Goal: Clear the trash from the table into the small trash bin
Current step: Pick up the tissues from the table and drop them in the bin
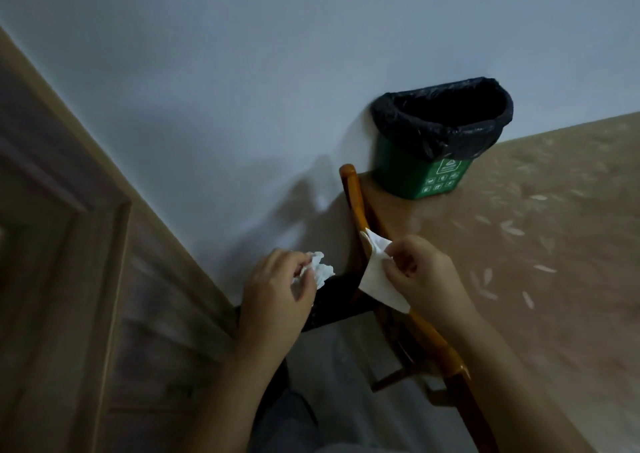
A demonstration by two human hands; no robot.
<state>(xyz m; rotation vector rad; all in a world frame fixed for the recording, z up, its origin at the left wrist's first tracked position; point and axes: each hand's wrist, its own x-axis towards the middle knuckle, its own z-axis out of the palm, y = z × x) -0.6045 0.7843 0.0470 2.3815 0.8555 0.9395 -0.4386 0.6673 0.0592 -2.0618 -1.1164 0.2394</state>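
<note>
Crumpled tissue [320, 267], pinched between the thumb and fingertips of the left hand [277, 286]; a flatter paper sheet [377, 279], gripped near its upper edge by the curled fingers of the right hand [422, 272], its free end hanging below the knuckles; both hands are thus closed on paper and neither is free. The two pieces lie between the hands, near each other but apart; the right hand hovers just inside the wooden rim [353, 189] of the table [519, 244], the left just outside it, off the table. The small trash bin [426, 172] stands ahead of the right hand, well apart, upright on the far corner against the wall [242, 71]; a black liner [415, 123] folded over its edge keeps the mouth open. Judged stage: carry, with the drop not yet made; one piece per hand probably allows a single trip. A fingertip hold suits such light paper; the loose sheet may drift, so release is best made directly over the liner. A door [69, 244] lies beyond the outer side of the left hand.
</note>
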